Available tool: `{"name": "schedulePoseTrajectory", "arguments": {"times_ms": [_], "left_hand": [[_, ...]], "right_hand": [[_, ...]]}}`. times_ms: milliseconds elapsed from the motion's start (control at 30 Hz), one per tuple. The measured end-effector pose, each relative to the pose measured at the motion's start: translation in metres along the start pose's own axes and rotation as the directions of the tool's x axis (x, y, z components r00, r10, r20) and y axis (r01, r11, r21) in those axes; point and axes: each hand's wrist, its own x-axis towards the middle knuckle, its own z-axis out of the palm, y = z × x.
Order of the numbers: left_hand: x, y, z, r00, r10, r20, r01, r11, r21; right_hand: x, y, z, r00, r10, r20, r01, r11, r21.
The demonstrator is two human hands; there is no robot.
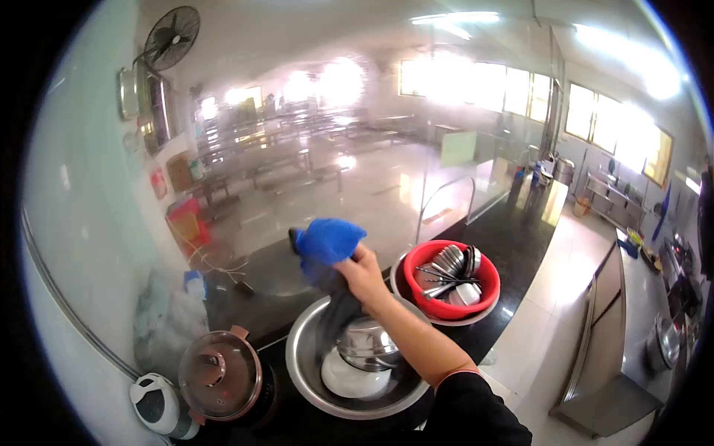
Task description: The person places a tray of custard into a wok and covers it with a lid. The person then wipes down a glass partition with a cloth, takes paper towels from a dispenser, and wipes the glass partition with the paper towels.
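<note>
My right hand (362, 280) reaches out from the lower right in a black sleeve (476, 412), its fingers closed around a blue cloth (332, 239). A small dark piece shows at the cloth's left edge, and a dark, motion-blurred part hangs below it. Under my forearm stands a wide steel basin (306, 386), holding a shiny metal bowl (366, 342) and a white dish (353, 380). Right of it, a red plastic basin (491, 286) is full of ladles or spoons (450, 260) and sits inside another metal basin. My left hand is out of view.
A lidded brown pot (217, 372) and a white appliance (156, 405) stand at the lower left, near a plastic bag (167, 316). Behind the dark counter (513, 215) rises a transparent screen. At the right is a steel worktable (625, 372).
</note>
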Motion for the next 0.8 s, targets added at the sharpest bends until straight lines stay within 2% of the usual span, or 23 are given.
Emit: {"name": "schedulePoseTrajectory", "arguments": {"times_ms": [67,100,133,167,200,233,267,300,333,367,400,433,467,500,533,567,600,633,667,700,733,767,800], "left_hand": [[-0.014,0.019,0.017,0.999,-0.006,0.047,0.015,0.978,-0.206],[-0.02,0.029,0.025,0.997,-0.003,0.079,0.027,0.95,-0.312],[-0.025,0.041,0.037,0.993,0.018,0.115,0.026,0.93,-0.367],[-0.028,0.053,0.051,0.988,0.042,0.147,0.022,0.912,-0.409],[-0.028,0.07,0.065,0.985,0.063,0.16,-0.018,0.962,-0.271],[-0.036,0.096,0.081,0.983,0.085,0.161,-0.002,0.891,-0.454],[-0.047,0.118,0.097,0.982,0.107,0.158,0.014,0.785,-0.619],[-0.053,0.129,0.108,0.958,0.189,0.215,0.059,0.603,-0.796],[-0.059,0.139,0.119,0.925,0.269,0.269,0.151,0.39,-0.908],[-0.067,0.14,0.126,0.91,0.288,0.298,0.203,0.316,-0.927],[-0.072,0.131,0.133,0.909,0.261,0.325,0.237,0.319,-0.918],[-0.078,0.12,0.136,0.922,0.199,0.332,0.246,0.364,-0.899],[-0.082,0.107,0.138,0.933,0.129,0.336,0.26,0.406,-0.876],[-0.088,0.093,0.139,0.941,0.058,0.334,0.276,0.439,-0.855],[-0.094,0.082,0.139,0.948,-0.012,0.319,0.288,0.462,-0.839],[-0.102,0.068,0.137,0.946,-0.079,0.314,0.314,0.465,-0.828],[-0.111,0.057,0.132,0.94,-0.139,0.311,0.34,0.455,-0.823],[-0.119,0.027,0.121,0.893,-0.221,0.392,0.447,0.346,-0.825],[-0.129,0.053,0.123,0.883,-0.307,0.356,0.456,0.375,-0.807],[-0.137,0.075,0.125,0.894,-0.34,0.29,0.413,0.378,-0.829],[-0.152,0.072,0.119,0.854,-0.438,0.28,0.454,0.365,-0.813],[-0.159,0.078,0.116,0.872,-0.418,0.254,0.432,0.415,-0.801],[-0.163,0.072,0.108,0.845,-0.441,0.301,0.502,0.464,-0.73]], "right_hand": [[-0.036,-0.012,-0.016,0.996,0.033,0.088,-0.039,0.997,0.07],[-0.05,-0.017,-0.02,0.981,-0.044,0.188,0.02,0.992,0.127],[-0.067,-0.025,-0.026,0.964,0.076,0.254,-0.106,0.989,0.105],[-0.085,-0.034,-0.024,0.952,0.133,0.275,-0.183,0.969,0.163],[-0.098,-0.028,-0.024,0.911,0.18,0.372,-0.25,0.957,0.148],[-0.111,-0.039,-0.022,0.888,0.187,0.421,-0.192,0.981,-0.032],[-0.123,-0.037,-0.024,0.767,0.239,0.596,-0.289,0.957,-0.011],[-0.141,-0.017,-0.019,0.733,0.13,0.668,-0.26,0.96,0.099],[-0.157,-0.016,-0.018,0.661,0.084,0.745,-0.258,0.959,0.121],[-0.172,-0.016,-0.016,0.582,0.033,0.813,-0.257,0.956,0.145],[-0.192,-0.005,-0.011,0.526,0.022,0.85,-0.241,0.963,0.124],[-0.207,-0.008,-0.007,0.465,0.015,0.885,-0.228,0.968,0.104],[-0.217,-0.009,-0.015,0.433,0.038,0.901,-0.099,0.995,0.006],[-0.224,-0.012,-0.021,0.402,0.029,0.915,-0.131,0.991,0.027],[-0.23,-0.008,-0.025,0.421,0.161,0.893,-0.14,0.984,-0.111],[-0.24,0.002,-0.023,0.399,0.276,0.874,-0.143,0.961,-0.238],[-0.253,0.022,-0.025,0.465,0.207,0.861,-0.113,0.978,-0.174],[-0.257,0.019,-0.027,0.392,0.343,0.854,-0.172,0.939,-0.298],[-0.264,0.021,-0.028,0.394,0.362,0.845,-0.138,0.932,-0.336],[-0.267,0.013,-0.029,0.385,0.388,0.837,-0.24,0.918,-0.316],[-0.278,0.013,-0.03,0.36,0.434,0.826,-0.137,0.9,-0.413],[-0.28,0.012,-0.031,0.328,0.498,0.803,-0.162,0.867,-0.472],[-0.284,0.017,-0.031,0.394,0.486,0.78,-0.123,0.869,-0.48]]}}
